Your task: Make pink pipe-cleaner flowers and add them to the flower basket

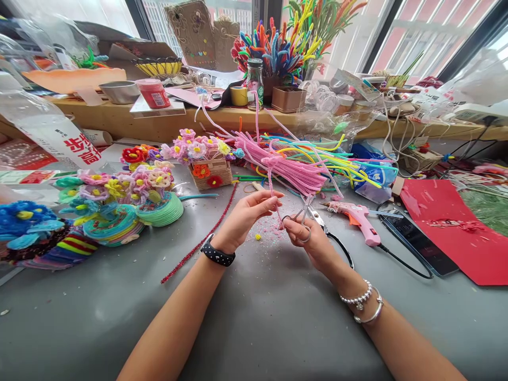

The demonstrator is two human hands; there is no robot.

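Observation:
My left hand (254, 210) pinches a pink pipe cleaner (270, 181) between thumb and fingertips. Its upper end is bunched into a small looped shape, and its lower end runs down to the fingertips of my right hand (311, 238). That hand has its fingers through the rings of small scissors (305, 207), whose blades point up and away from me. Just behind lies a thick bundle of pink pipe cleaners (289, 168). Pink fluff and a yellow scrap (257, 237) are scattered on the grey table (254, 317) below my hands.
Right of my hands lie a pink glue gun (363, 222), a phone (423, 246) and red sheets (452, 227). A red tinsel stem (194, 250) lies to the left, near pipe-cleaner flower pots (161, 211) and a flower basket (210, 172). A cluttered wooden ledge (206, 114) runs along the back.

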